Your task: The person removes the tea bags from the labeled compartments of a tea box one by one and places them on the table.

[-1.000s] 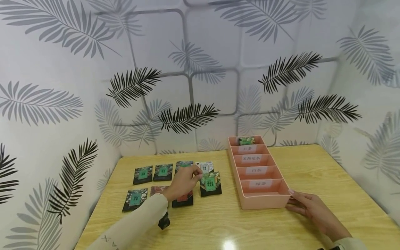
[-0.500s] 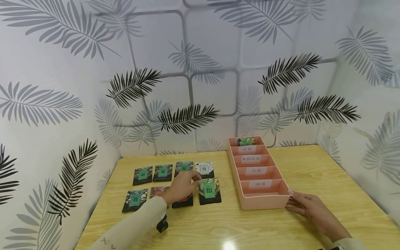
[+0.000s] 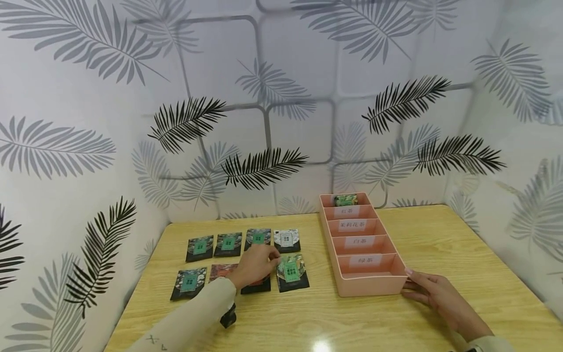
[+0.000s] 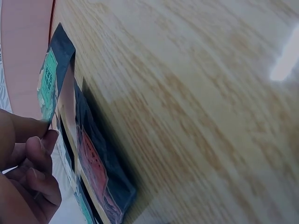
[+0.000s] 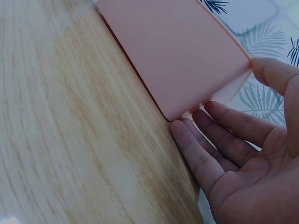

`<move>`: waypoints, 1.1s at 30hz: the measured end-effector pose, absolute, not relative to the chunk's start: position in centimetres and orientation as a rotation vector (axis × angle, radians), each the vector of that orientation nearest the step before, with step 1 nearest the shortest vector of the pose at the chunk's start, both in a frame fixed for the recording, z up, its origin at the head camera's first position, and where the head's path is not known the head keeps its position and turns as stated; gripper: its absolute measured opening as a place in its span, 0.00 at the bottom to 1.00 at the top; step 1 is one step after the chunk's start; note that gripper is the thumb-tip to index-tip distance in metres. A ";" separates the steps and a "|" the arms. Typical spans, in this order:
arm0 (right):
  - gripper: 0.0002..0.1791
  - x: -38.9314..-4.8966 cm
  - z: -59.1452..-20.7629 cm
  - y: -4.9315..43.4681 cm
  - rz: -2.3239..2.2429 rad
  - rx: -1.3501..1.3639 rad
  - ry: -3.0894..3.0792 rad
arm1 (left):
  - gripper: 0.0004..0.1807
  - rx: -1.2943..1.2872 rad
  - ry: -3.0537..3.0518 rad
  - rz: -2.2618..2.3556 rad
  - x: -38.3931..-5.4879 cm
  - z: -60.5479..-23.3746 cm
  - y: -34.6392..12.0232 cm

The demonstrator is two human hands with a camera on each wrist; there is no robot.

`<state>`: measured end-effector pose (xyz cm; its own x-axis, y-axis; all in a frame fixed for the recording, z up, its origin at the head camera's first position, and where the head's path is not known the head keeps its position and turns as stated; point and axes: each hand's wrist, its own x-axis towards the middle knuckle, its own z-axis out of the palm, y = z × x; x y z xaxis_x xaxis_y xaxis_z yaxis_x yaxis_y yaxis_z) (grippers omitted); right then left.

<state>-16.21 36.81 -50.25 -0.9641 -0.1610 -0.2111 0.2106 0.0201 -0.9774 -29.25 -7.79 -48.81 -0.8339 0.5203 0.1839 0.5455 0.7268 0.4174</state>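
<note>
In the head view my left hand (image 3: 254,268) pinches the upper left corner of a green-and-black tea sachet (image 3: 292,275). In the left wrist view the sachet (image 4: 63,49) slants up from between thumb and fingers. Under and beside this hand lie red-and-black sachets (image 3: 257,287), partly hidden. My right hand (image 3: 440,299) touches the near right corner of a long pink divided box (image 3: 374,287). The right wrist view has the thumb at the box's rim and fairly straight fingers against its side.
More sachets lie left of the box: dark green ones (image 3: 200,248), a white-topped one (image 3: 287,240) and a teal-labelled one (image 3: 189,283). A green packet (image 3: 346,200) sits in the box's far compartment. Labels mark the dividers. Patterned wall (image 3: 299,181) stands behind the table (image 3: 281,322).
The pinched sachet has come down toward the near side and tilted slightly, its lower edge shifting left. My left hand moved slightly nearer. The right hand and box stayed in place.
</note>
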 end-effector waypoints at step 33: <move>0.36 -16.0 -49.8 36.5 -2.029 0.059 2.044 | 0.05 -0.881 -2.831 -0.691 -29.7 -48.8 -7.8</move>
